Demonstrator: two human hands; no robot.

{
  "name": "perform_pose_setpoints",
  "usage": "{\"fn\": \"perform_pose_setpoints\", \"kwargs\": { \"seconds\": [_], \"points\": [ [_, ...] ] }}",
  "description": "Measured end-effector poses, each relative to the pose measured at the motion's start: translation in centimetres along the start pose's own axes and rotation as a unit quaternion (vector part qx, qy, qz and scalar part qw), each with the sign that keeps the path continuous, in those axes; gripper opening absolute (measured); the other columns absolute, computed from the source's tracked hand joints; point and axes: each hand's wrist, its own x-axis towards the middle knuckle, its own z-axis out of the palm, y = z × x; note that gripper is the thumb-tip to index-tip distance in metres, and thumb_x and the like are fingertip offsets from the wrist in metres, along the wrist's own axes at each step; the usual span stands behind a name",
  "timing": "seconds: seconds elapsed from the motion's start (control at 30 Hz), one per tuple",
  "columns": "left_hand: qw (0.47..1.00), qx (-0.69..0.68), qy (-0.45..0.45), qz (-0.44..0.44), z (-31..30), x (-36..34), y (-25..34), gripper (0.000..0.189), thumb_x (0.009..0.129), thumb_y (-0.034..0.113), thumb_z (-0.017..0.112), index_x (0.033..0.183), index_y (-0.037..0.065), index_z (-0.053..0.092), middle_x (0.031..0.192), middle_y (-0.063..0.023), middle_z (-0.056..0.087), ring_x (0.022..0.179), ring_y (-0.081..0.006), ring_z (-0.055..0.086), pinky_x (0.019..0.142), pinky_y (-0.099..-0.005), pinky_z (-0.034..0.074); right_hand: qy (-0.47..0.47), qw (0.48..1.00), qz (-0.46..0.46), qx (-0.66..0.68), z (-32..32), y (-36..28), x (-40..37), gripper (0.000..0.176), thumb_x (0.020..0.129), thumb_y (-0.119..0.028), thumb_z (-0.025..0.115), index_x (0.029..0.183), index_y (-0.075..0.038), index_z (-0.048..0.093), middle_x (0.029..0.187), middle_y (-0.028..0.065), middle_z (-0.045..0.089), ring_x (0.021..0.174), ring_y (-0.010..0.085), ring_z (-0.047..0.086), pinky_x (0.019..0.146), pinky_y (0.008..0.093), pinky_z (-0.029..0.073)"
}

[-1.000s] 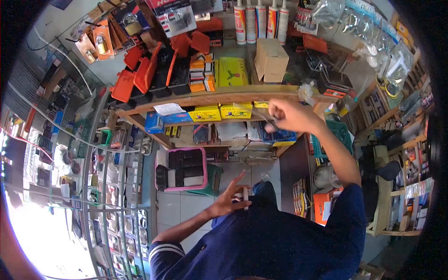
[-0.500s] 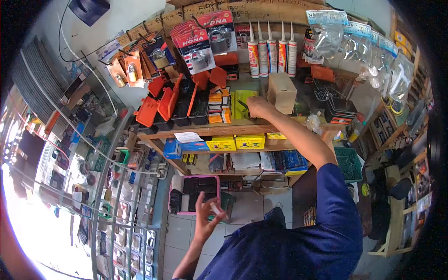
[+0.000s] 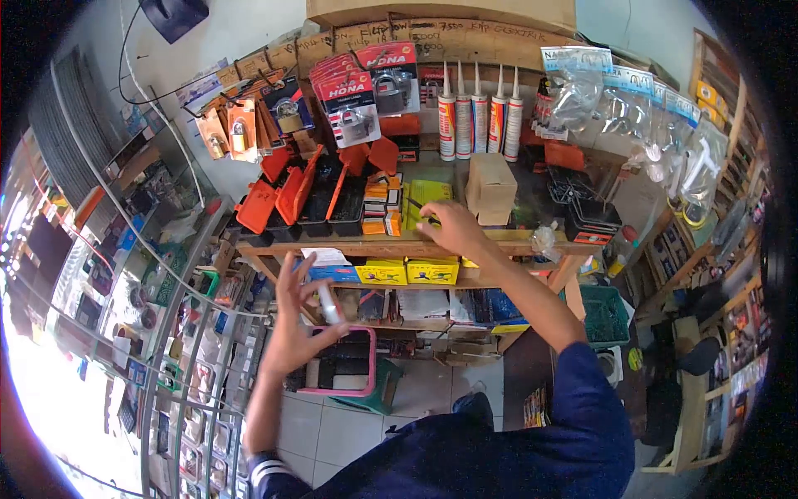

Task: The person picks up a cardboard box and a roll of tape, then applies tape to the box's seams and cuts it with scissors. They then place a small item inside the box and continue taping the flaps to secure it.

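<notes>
In front of my body, my left hand (image 3: 295, 333) is raised, holding a small whitish tube (image 3: 330, 303) beside its thumb and spread fingers. My right hand (image 3: 455, 229) reaches over the wooden counter, its fingertips bent and apart around the near end of a dark slim tool (image 3: 416, 203). That tool lies across a yellow-green packet (image 3: 430, 192). Close by on the left are small orange-and-white boxes (image 3: 382, 204). A brown cardboard box (image 3: 491, 191) stands just right of my right hand.
Black cases with orange lids (image 3: 293, 193) fill the counter's left part. Sealant tubes (image 3: 480, 125) stand at the back, near hanging padlock packs (image 3: 353, 116). Below the counter sits a pink-rimmed basket (image 3: 372, 353). Glass display shelves (image 3: 187, 333) line the left side.
My left hand has risen and moved left with the small tube. My right hand has drawn back slightly and its fingers have parted around the dark tool. The view has shifted a little.
</notes>
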Motion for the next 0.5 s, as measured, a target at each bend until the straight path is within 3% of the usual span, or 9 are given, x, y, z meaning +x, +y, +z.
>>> {"fn": "perform_pose_setpoints", "kwargs": {
  "seconds": [0.03,0.1,0.23,0.3,0.33,0.4,0.5],
  "points": [
    [0.999,-0.038,0.034,0.003,2.1,0.5,-0.8,0.126,0.071,0.008,0.086,0.157,0.01,-0.006,0.152,-0.026,0.034,0.127,-0.0304,0.052,0.104,-0.0416,0.042,-0.044,0.992,0.023,0.118,-1.6,-1.8,-1.0,0.029,0.086,-0.027,0.075,0.1,-0.003,0.067,0.081,0.0112,0.069,0.074,0.0254,0.068,0.065,0.0369,0.051],
    [0.998,-0.044,0.012,-0.038,6.2,2.1,-1.8,0.123,0.07,0.01,0.087,0.156,0.005,-0.002,0.15,-0.0269,0.035,0.129,-0.0329,0.051,0.107,-0.0409,0.041,-0.075,0.963,0.013,0.26,-3.6,-4.5,-4.0,0.028,0.088,-0.027,0.075,0.102,-0.003,0.067,0.076,0.0073,0.066,0.071,0.0187,0.065,0.065,0.0319,0.05],
    [0.998,0.046,-0.017,0.04,12.1,10.6,-3.2,0.119,0.069,0.016,0.085,0.154,0.0,0.005,0.14,-0.0305,0.043,0.125,-0.0446,0.051,0.106,-0.0435,0.043,-0.131,0.98,0.015,0.152,-8.8,-6.9,-8.5,0.026,0.089,-0.024,0.074,0.103,-0.003,0.067,0.083,0.0066,0.067,0.075,0.0178,0.065,0.068,0.0296,0.05],
    [0.978,0.186,-0.043,0.079,14.0,15.6,-3.4,0.12,0.069,0.023,0.084,0.155,0.0,0.004,0.14,-0.0332,0.042,0.124,-0.0469,0.052,0.102,-0.0476,0.046,-0.123,0.98,0.01,0.153,-10.2,-6.1,-9.9,0.031,0.091,-0.03,0.071,0.104,-0.003,0.065,0.091,0.011,0.066,0.086,0.0218,0.066,0.079,0.0366,0.052],
    [0.978,0.187,-0.048,0.084,14.8,17.8,-3.6,0.12,0.069,0.023,0.084,0.155,0.0,0.004,0.14,-0.0332,0.042,0.124,-0.0469,0.052,0.102,-0.0476,0.046,-0.116,0.981,0.013,0.153,-11.0,-5.6,-10.3,0.031,0.091,-0.03,0.071,0.104,-0.003,0.065,0.091,0.011,0.066,0.086,0.0218,0.066,0.079,0.0366,0.052],
    [0.923,0.3,-0.24,-0.022,16.9,21.5,-4.3,0.121,0.069,0.028,0.085,0.155,0.0,0.004,0.143,-0.0344,0.04,0.122,-0.0465,0.054,0.1,-0.0502,0.048,-0.153,0.973,0.04,0.171,-12.5,-4.5,-11.3,0.032,0.091,-0.03,0.071,0.104,-0.002,0.065,0.096,0.0103,0.065,0.09,0.0198,0.066,0.079,0.0355,0.052],
    [0.91,0.294,-0.292,0.0,20.2,25.2,-13.5,0.124,0.067,0.029,0.086,0.155,0.0,0.004,0.146,-0.0352,0.037,0.118,-0.0481,0.057,0.1,-0.051,0.048,-0.136,0.975,0.065,0.163,-13.4,-1.8,-13.1,0.03,0.091,-0.029,0.071,0.105,-0.003,0.065,0.1,0.01,0.066,0.089,0.0186,0.066,0.078,0.0342,0.052]
  ]
}}
